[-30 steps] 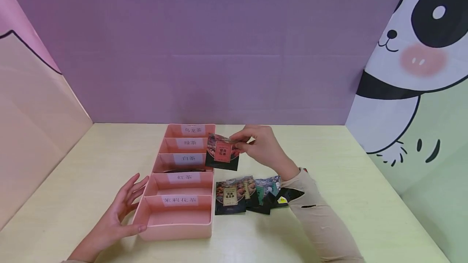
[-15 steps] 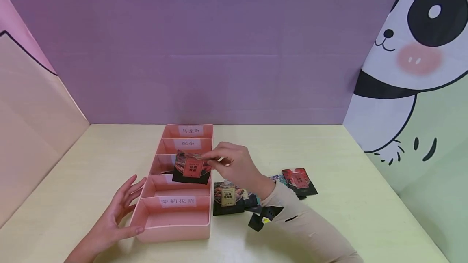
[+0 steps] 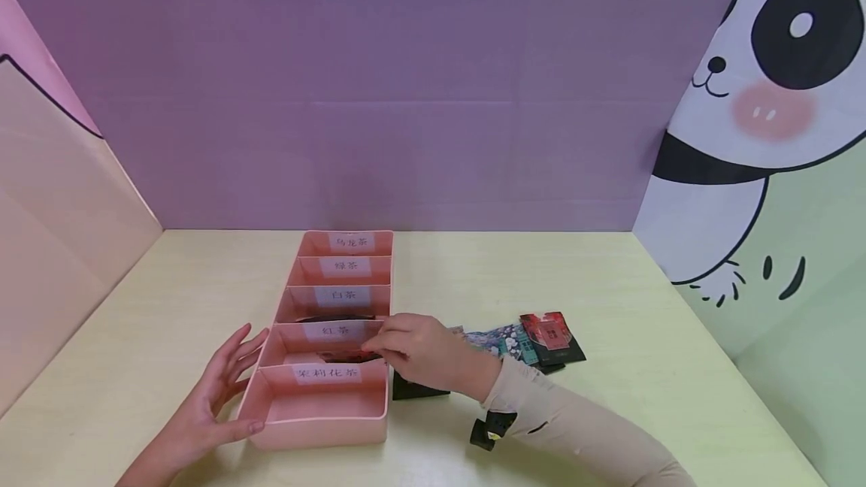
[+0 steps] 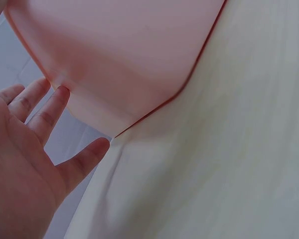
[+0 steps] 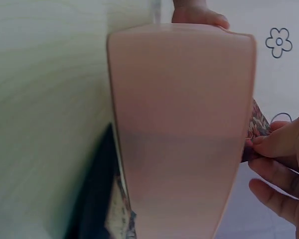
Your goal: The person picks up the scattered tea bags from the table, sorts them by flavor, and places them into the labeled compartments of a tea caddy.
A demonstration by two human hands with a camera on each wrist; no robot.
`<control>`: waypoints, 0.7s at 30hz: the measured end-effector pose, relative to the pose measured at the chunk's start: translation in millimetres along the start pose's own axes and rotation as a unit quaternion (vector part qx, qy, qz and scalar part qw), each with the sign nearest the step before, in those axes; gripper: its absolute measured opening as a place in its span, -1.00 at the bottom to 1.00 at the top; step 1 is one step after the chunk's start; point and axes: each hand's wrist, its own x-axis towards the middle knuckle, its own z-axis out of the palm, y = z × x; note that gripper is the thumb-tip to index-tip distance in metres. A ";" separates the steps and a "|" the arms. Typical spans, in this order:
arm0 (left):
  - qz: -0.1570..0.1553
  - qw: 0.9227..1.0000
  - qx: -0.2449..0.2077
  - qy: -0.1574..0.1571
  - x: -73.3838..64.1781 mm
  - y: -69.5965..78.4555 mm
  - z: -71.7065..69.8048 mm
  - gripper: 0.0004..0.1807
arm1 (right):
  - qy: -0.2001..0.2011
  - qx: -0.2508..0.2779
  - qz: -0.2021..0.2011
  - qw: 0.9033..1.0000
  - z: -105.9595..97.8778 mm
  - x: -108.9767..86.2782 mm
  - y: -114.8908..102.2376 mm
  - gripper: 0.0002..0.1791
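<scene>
A long pink divided box (image 3: 321,434) with white labels in its compartments stands on the table. My left hand (image 3: 210,408) spreads its straight fingers along the box's left side, the thumb at the front corner; fingertips (image 4: 63,93) meet the pink wall in the left wrist view. Between the thumb and fingers of my right hand (image 3: 426,355) is a black-and-red tea packet (image 3: 343,357). Most of the packet sits down inside the second compartment from the front. Seen from the right wrist, a patterned part of it (image 5: 257,122) shows beyond the box wall.
Right of the box lie several tea packets: a red-and-black one (image 3: 553,337), a blue floral one (image 3: 504,340), and a dark one (image 3: 416,389) partly under the right hand. Another dark packet (image 3: 338,317) rests in the middle compartment. A purple backdrop (image 3: 406,134) stands behind.
My right hand has carried the tea packet left and down, from above the box's right edge into the second compartment from the front. The left hand keeps its place at the box.
</scene>
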 end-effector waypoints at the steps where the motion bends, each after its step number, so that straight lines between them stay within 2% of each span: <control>1: -0.001 1.000 0.000 0.001 -0.1 0.5 -0.1 0.29 | -0.004 -0.006 -0.001 1.000 1.3 -1.2 -0.9 -0.78; 7: -0.005 1.000 0.006 0.002 -2.0 2.4 0.8 0.29 | -0.034 -0.032 -0.011 0.999 5.8 -8.1 -4.1 -0.79; 12: -0.013 1.000 0.015 -0.004 -0.1 4.5 -0.8 0.29 | -0.044 -0.020 -0.007 0.999 5.4 -10.2 -4.7 -0.82; 21: -0.011 1.000 0.004 -0.003 0.2 5.1 -0.4 0.28 | -0.066 -0.009 -0.011 0.998 4.5 -11.5 0.2 -0.84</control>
